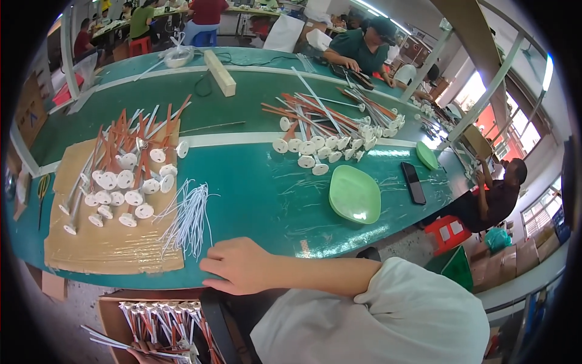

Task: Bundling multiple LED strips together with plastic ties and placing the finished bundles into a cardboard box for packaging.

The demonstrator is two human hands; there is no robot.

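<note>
My right hand hovers at the table's front edge, fingers slightly bent and apart, with nothing visible in them. Just beyond its fingertips lies a loose bundle of thin pale-blue strands. Low at the left, my left hand is partly hidden; its fingers close round a bundle of white-disc pieces with long red-brown and pale stems. That bundle is over an open cardboard box, where similar pieces are packed. More such pieces lie on a flat brown cardboard sheet.
Another pile of disc pieces is on the green table, near a light-green dish and a black phone. Scissors lie at the left. A wooden block sits further back. A person works across the table.
</note>
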